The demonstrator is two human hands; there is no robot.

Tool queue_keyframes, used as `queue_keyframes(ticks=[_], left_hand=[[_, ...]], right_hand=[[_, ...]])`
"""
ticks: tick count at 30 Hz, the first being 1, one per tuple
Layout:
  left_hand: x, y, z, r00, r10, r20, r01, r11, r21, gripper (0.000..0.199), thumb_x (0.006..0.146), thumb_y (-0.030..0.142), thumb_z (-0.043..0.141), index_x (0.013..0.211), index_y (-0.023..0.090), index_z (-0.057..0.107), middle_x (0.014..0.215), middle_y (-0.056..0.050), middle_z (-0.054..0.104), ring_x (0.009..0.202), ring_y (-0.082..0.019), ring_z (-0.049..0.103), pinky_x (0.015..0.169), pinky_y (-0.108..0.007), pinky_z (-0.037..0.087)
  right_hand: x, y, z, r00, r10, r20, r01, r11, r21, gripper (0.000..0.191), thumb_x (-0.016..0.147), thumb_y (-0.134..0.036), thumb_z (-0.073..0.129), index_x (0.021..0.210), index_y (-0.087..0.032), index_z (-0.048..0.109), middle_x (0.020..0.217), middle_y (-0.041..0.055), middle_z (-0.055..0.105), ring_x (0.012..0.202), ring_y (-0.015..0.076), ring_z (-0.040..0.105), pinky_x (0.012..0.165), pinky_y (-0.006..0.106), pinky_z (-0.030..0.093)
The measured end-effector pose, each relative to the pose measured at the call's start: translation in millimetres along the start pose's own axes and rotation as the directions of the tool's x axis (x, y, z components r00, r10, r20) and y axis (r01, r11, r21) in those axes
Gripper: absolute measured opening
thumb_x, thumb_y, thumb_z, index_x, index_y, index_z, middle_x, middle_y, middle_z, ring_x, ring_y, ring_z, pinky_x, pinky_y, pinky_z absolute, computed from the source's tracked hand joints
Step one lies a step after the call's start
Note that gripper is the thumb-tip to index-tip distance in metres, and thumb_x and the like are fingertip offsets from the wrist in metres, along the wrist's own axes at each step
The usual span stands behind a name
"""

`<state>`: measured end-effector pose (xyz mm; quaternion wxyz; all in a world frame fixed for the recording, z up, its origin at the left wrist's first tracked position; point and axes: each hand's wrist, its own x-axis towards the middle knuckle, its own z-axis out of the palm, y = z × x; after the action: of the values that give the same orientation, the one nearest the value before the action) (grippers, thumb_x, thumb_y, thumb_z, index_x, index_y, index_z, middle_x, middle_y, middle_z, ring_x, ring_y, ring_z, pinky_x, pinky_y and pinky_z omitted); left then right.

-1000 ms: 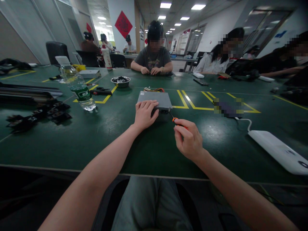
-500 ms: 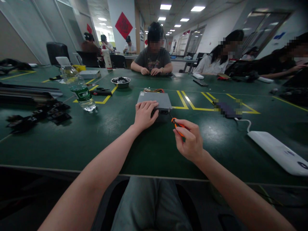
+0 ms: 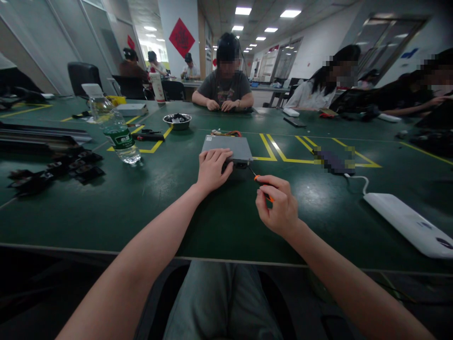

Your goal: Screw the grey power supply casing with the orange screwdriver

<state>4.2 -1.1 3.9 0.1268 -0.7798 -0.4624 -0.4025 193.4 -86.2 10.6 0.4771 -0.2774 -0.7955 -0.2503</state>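
A grey metal power supply unit [image 3: 231,144] lies on the green table, its socket side facing me and a bundle of coloured wires [image 3: 230,133] behind it. My left hand [image 3: 214,167] grips its near left part, fingers over the top and thumb down against the front face. In my right hand [image 3: 279,203] is a screwdriver [image 3: 257,178] with an orange and black handle, pinched between thumb and fingers. Its thin shaft points up and left to the unit's near right corner; whether the tip sits in a screw is too small to tell.
To the left stand a water bottle [image 3: 122,139], black cable parts [image 3: 60,170] and a metal bowl [image 3: 177,122] of small dark items. A white power bank [image 3: 406,224] with a cable to a phone [image 3: 332,160] lies right. A person [image 3: 224,85] sits opposite.
The fingers of my right hand have shifted slightly around the screwdriver handle, and less of the orange shows. My left hand and the power supply unit stay in place.
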Motion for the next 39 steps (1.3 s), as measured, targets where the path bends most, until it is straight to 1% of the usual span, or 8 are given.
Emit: queue_keyframes(ticks=[5,10,14,18,22,27,35,39], left_hand=[[-0.2,-0.4,0.2,1.0,0.017,-0.01,-0.017,1.0,0.005,0.024,0.089,0.031,0.047,0.111,0.026,0.056,0.122,-0.001,0.061,0.114,-0.021,0.049,0.095,-0.039,0.028],[-0.3,-1.1,1.8,1.0,0.011,-0.019,-0.011,1.0,0.005,0.024,0.088,0.03,0.049,0.111,0.026,0.056,0.122,0.0,0.061,0.113,-0.021,0.05,0.095,-0.039,0.028],[-0.2,-1.3,1.6,1.0,0.011,-0.021,-0.011,1.0,0.003,0.024,0.088,0.03,0.049,0.111,0.026,0.056,0.121,0.0,0.061,0.113,-0.02,0.05,0.094,-0.039,0.028],[-0.3,-1.3,0.9,0.999,0.022,-0.027,-0.022,1.0,0.005,0.024,0.089,0.03,0.048,0.111,0.026,0.056,0.121,0.0,0.061,0.113,-0.02,0.05,0.094,-0.039,0.028],[-0.4,-1.0,1.0,0.999,0.021,-0.027,-0.021,1.0,0.004,0.024,0.089,0.03,0.048,0.111,0.025,0.056,0.121,0.0,0.061,0.113,-0.02,0.05,0.094,-0.039,0.028],[-0.1,-1.1,1.0,1.0,0.018,-0.02,-0.018,1.0,0.002,0.025,0.089,0.03,0.048,0.112,0.025,0.056,0.121,0.0,0.061,0.113,-0.02,0.05,0.094,-0.039,0.028],[-0.1,-1.1,1.7,1.0,0.016,-0.024,-0.016,1.0,-0.001,0.024,0.088,0.03,0.049,0.111,0.025,0.056,0.121,0.0,0.061,0.113,-0.02,0.05,0.094,-0.039,0.028],[-0.3,-1.4,2.2,1.0,0.018,-0.025,-0.018,1.0,0.003,0.025,0.088,0.03,0.05,0.111,0.025,0.056,0.121,0.0,0.061,0.113,-0.02,0.05,0.095,-0.04,0.027]], right_hand=[[-0.3,1.2,-1.7,0.999,-0.039,-0.018,0.038,0.998,-0.055,0.026,0.078,-0.013,0.061,0.1,-0.022,0.05,0.106,0.0072,0.058,0.096,0.0185,0.057,0.075,0.032,0.053],[-0.3,1.5,1.1,0.999,-0.027,-0.035,0.029,0.998,0.054,0.043,0.078,-0.004,0.055,0.115,-0.023,0.041,0.115,0.009,0.052,0.106,0.0177,0.054,0.078,0.031,0.055],[-0.3,1.6,0.8,0.999,0.033,-0.013,-0.033,0.999,-0.013,0.034,0.079,-0.011,0.059,0.108,-0.023,0.044,0.109,0.0086,0.053,0.101,0.0193,0.055,0.076,0.034,0.055],[-1.2,1.2,-0.2,0.999,-0.013,-0.04,0.008,0.993,-0.115,0.029,0.078,-0.011,0.059,0.102,-0.025,0.048,0.105,0.0057,0.053,0.095,0.0181,0.055,0.071,0.031,0.054],[-1.4,1.0,0.3,0.999,-0.005,-0.038,0.003,0.999,-0.036,0.039,0.077,-0.003,0.054,0.109,-0.021,0.044,0.111,0.0095,0.052,0.102,0.0182,0.055,0.076,0.031,0.055],[-1.8,2.0,-0.5,1.0,0.023,-0.013,-0.024,0.999,-0.039,0.032,0.078,-0.012,0.061,0.103,-0.023,0.045,0.106,0.0083,0.056,0.098,0.0181,0.057,0.076,0.032,0.055],[1.3,0.1,0.5,0.998,0.041,-0.047,-0.04,0.999,0.028,0.038,0.076,-0.006,0.057,0.107,-0.021,0.042,0.106,0.0093,0.057,0.099,0.0189,0.057,0.077,0.034,0.055],[1.5,0.9,0.0,0.999,-0.013,-0.03,0.012,0.999,-0.03,0.032,0.076,-0.011,0.063,0.1,-0.021,0.044,0.095,0.0063,0.06,0.091,0.0187,0.059,0.076,0.035,0.055]])
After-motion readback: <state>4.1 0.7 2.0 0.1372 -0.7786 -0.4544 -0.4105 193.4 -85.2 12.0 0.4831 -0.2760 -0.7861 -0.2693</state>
